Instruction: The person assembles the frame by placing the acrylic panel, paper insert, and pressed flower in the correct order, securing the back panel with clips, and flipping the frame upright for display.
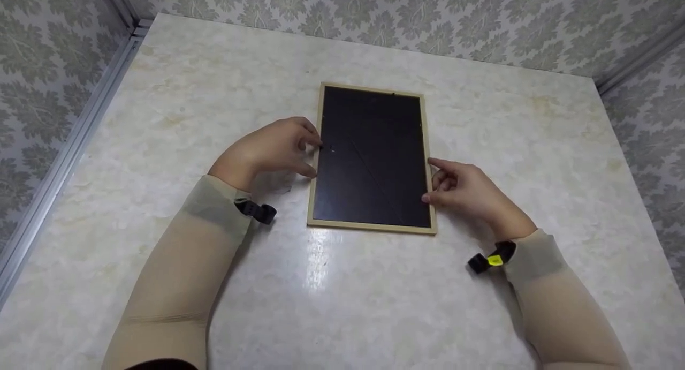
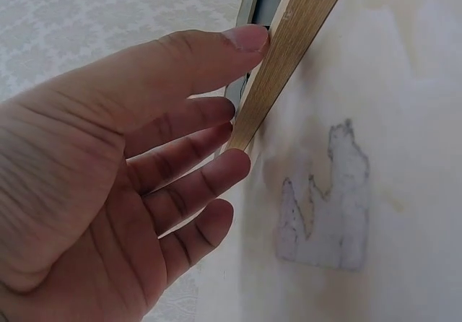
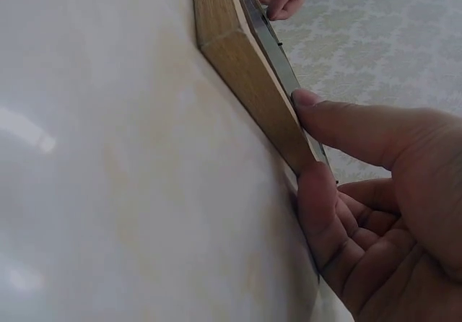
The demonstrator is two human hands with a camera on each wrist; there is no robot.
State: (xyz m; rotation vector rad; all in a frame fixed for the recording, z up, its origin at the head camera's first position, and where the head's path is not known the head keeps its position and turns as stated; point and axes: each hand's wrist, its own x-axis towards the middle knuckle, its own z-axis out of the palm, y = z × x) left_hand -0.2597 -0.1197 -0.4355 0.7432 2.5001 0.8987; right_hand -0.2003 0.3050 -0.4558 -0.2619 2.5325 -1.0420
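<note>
A picture frame (image 1: 372,229) with a light wooden rim lies face down on the table, its black backing panel (image 1: 369,166) facing up. My left hand (image 1: 267,148) is at the rim's left side, thumb and index finger apart and touching the edge, the other fingers loosely bent. In the left wrist view the thumb (image 2: 249,39) rests against the top of the wooden rim (image 2: 292,44). On the right side, my right hand (image 1: 465,188) pinches the rim, thumb (image 3: 310,102) over the top edge and a finger (image 3: 317,188) against the outer side.
The pale marbled table (image 1: 214,81) extends around the frame. Patterned wall covering (image 1: 369,11) stands behind it, and a metal rail (image 1: 69,140) runs along the left side. Black wrist straps (image 1: 257,210) sit on both forearms.
</note>
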